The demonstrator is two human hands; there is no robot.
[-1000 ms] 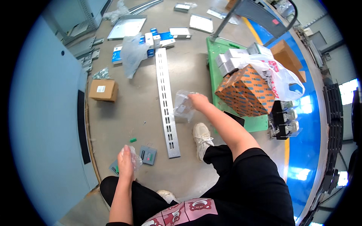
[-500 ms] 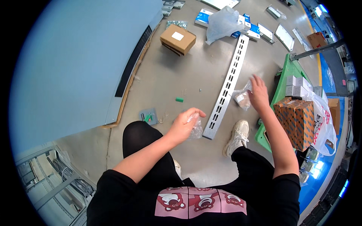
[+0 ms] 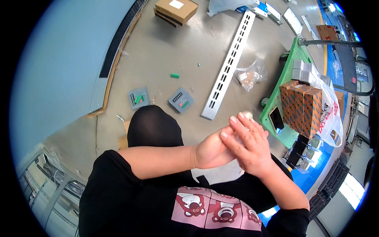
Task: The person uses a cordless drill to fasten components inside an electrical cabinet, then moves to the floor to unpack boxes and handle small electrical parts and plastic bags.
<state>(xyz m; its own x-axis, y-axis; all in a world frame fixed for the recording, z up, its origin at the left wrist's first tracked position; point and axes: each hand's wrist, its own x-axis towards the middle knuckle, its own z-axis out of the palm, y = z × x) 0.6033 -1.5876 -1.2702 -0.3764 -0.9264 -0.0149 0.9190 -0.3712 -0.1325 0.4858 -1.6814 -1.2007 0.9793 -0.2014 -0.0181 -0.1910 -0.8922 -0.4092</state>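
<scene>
My left hand (image 3: 213,151) and my right hand (image 3: 252,152) meet in front of my body, above my lap. The right one lies across the left palm with its fingers stretched out. Most left fingers are hidden behind it, and anything between the palms is out of sight. Beyond my knee, two grey boxy parts, a left one (image 3: 138,97) and a right one (image 3: 181,100), lie on the floor with green pieces on them. A clear plastic bag (image 3: 252,74) with brownish contents rests right of a long slotted metal bar (image 3: 229,59).
A green cart (image 3: 290,136) on the right bears patterned cartons (image 3: 304,108), small white boxes (image 3: 303,73) and a phone (image 3: 277,119). A large grey-blue cabinet (image 3: 67,67) fills the left. Brown cardboard boxes (image 3: 177,11) and a small green piece (image 3: 174,75) lie ahead.
My right hand has left the clear bag, which stays on the floor, and come to my left hand. Clear plastic seen at my left hand no longer shows there. The view has tilted.
</scene>
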